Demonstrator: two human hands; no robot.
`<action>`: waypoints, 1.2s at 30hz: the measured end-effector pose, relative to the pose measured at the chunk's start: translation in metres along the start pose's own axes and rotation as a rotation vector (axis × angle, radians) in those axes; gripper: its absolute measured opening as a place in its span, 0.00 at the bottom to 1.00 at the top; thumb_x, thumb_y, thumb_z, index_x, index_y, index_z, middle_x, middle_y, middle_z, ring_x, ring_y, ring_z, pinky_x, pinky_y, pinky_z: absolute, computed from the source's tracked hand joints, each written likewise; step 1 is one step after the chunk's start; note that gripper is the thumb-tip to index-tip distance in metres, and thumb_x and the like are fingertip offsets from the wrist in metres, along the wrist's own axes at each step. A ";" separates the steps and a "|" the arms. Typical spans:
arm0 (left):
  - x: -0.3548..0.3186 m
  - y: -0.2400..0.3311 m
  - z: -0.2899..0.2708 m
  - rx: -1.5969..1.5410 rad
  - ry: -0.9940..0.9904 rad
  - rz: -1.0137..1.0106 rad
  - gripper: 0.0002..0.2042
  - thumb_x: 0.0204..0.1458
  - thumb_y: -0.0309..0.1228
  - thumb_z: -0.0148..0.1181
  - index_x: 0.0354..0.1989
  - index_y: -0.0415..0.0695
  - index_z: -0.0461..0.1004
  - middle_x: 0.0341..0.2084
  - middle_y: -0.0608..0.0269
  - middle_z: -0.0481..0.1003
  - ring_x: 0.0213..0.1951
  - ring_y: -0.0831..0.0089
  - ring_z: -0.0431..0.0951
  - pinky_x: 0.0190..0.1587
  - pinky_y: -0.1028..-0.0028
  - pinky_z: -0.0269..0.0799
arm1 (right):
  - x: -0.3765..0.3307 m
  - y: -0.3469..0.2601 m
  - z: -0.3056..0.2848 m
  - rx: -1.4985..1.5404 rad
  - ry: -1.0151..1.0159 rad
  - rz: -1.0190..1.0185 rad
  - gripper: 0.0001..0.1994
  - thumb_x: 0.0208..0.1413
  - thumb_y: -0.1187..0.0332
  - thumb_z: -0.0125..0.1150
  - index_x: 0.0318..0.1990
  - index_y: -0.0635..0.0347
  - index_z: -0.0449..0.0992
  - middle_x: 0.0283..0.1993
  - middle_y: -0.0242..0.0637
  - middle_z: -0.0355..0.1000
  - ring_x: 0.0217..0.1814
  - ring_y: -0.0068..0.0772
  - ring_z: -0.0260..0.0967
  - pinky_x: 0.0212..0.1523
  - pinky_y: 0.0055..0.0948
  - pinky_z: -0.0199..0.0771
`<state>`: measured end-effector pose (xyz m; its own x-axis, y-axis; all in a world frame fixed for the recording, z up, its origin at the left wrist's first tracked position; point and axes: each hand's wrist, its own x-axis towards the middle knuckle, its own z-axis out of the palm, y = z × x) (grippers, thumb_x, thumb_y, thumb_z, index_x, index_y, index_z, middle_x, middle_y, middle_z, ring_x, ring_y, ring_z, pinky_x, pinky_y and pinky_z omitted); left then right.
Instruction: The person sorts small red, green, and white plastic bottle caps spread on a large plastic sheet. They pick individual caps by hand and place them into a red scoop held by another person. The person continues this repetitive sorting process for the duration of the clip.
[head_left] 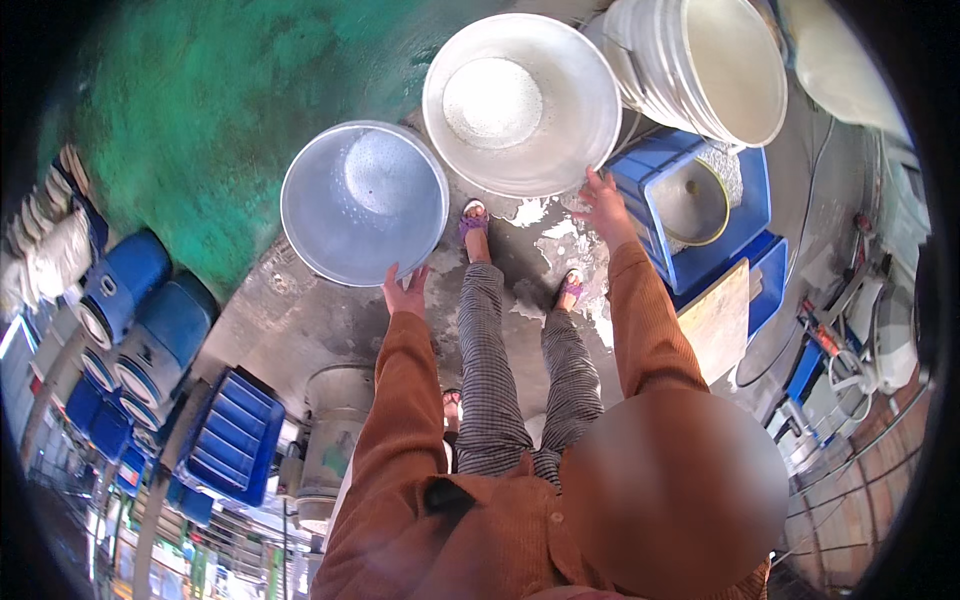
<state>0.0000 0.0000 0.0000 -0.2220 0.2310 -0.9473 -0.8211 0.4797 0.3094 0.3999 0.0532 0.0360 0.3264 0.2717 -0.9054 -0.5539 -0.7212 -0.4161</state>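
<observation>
My grey-blue tub (pixel 365 215) sits ahead to my left, its round mouth facing me. Just right of it, the larger white tub (pixel 525 110) also faces me.

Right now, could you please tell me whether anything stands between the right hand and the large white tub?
Nothing visible does: the fingers of the right hand overlap the edge of the white tub in this view, though contact is unclear. The blue bin stands right of the hand, not between.

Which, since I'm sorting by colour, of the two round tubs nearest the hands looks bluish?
The left tub, by the left hand: its inside looks blue-grey, whereas the other tub, by the right hand, looks whitish.
</observation>
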 end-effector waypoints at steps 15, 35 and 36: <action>-0.141 0.013 0.018 1.220 -0.157 0.090 0.29 0.54 0.26 0.54 0.65 0.56 0.57 0.58 0.60 0.64 0.53 0.60 0.70 0.43 0.52 0.75 | -0.276 0.227 -0.309 -0.613 0.116 -0.220 0.20 0.50 0.52 0.60 0.49 0.50 0.78 0.41 0.47 0.77 0.44 0.44 0.76 0.49 0.37 0.74; -0.522 -0.641 -0.021 2.843 -1.343 -0.123 0.24 0.57 0.32 0.57 0.63 0.52 0.64 0.55 0.62 0.71 0.47 0.71 0.75 0.41 0.70 0.75 | -0.479 0.530 -0.669 0.501 1.000 0.057 0.16 0.51 0.62 0.60 0.46 0.57 0.79 0.42 0.47 0.77 0.46 0.47 0.75 0.49 0.39 0.74; -0.554 -0.667 -0.038 2.904 -1.328 -0.156 0.25 0.56 0.34 0.58 0.64 0.52 0.63 0.56 0.62 0.70 0.49 0.71 0.74 0.43 0.69 0.75 | -0.486 0.559 -0.662 0.502 1.035 0.145 0.15 0.51 0.63 0.59 0.45 0.57 0.79 0.42 0.47 0.77 0.47 0.47 0.75 0.49 0.40 0.73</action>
<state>0.6501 -0.4801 0.3152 0.4137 -0.3048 -0.8579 0.6995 -0.4967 0.5138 0.4385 -0.9041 0.2998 0.5769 -0.6113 -0.5417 -0.8036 -0.3059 -0.5106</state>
